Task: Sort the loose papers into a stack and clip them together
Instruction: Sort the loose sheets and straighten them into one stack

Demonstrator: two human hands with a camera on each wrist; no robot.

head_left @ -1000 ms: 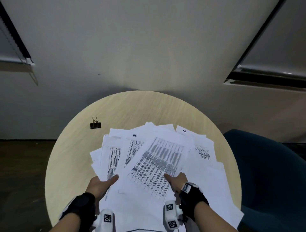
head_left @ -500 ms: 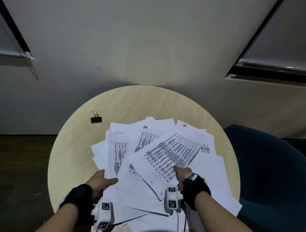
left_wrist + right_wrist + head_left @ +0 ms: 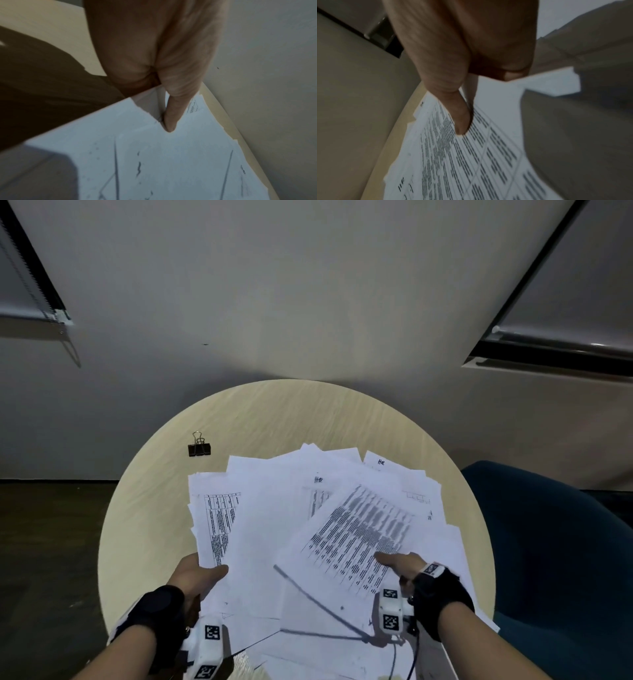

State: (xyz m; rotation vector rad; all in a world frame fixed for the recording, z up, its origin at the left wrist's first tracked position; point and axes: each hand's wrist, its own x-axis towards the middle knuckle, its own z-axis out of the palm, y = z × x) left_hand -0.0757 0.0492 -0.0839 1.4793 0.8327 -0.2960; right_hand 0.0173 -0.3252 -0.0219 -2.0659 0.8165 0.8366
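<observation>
We see white papers (image 3: pixel 260 542) with grey-black printed tables | black binder clip (image 3: pixel 199 449) | pale wood-grain table (image 3: pixel 291 419) | dark blue chair (image 3: pixel 555 559)

A round, light wood-grain table (image 3: pixel 281 419) is carrying a fanned spread of loose papers (image 3: pixel 267 529), overlapping between and ahead of the left hand (image 3: pixel 197 575) and right hand (image 3: pixel 402 565). A black binder clip (image 3: pixel 199 448) is lying on bare wood, ahead of the left hand, apart from the papers.
</observation>
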